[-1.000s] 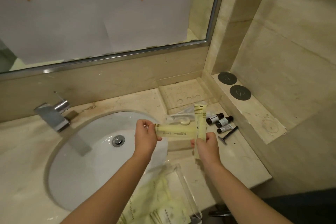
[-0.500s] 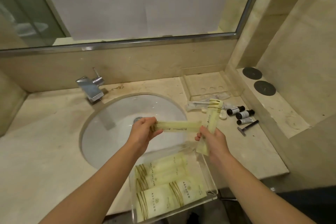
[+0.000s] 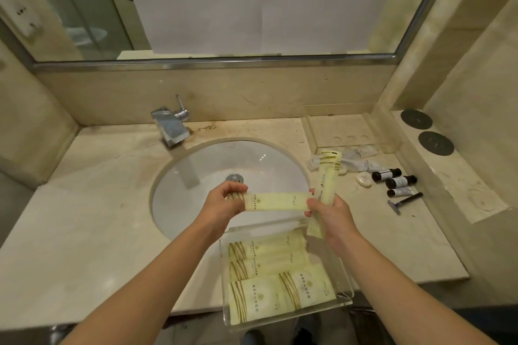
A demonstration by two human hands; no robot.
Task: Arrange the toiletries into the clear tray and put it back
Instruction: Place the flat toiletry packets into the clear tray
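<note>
We hold two pale yellow sachets: our left hand (image 3: 224, 202) pinches one (image 3: 273, 202) level, our right hand (image 3: 330, 214) grips another (image 3: 326, 182) upright. The clear tray (image 3: 346, 286), at 6 o'clock on the worktop (image 3: 84, 232), contains four more.

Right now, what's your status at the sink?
Left hand holds horizontal sachet; right hand holds upright sachet. Clear tray part-filled below. Nothing blocking.

Left hand (image 3: 224, 202), right hand (image 3: 332, 214) each pinch yellow packet (image 3: 276, 202) above clear tray (image 3: 346, 283).
</note>
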